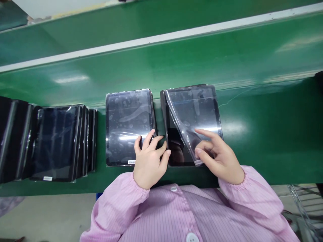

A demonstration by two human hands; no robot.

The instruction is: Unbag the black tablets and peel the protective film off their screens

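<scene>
Two dark tablets lie side by side on a green belt. My right hand (217, 154) has its fingers on a clear protective film (188, 117), which is peeled back diagonally from the right tablet (175, 141) and bares its lower left screen. A small label tab (198, 162) sits at the film's lifted corner. My left hand (148, 161) rests on the lower right corner of the left tablet (126, 124), its fingers apart and its fingertips close to the gap between the tablets. Droplet-like marks show across the left tablet's glossy surface.
A row of several dark tablets (55, 144) stands stacked at the left on the green belt (272, 158). A white-edged rail (161, 40) runs behind the belt. Pink striped sleeves (118, 208) fill the lower frame, with a wire rack (300, 205) at lower right.
</scene>
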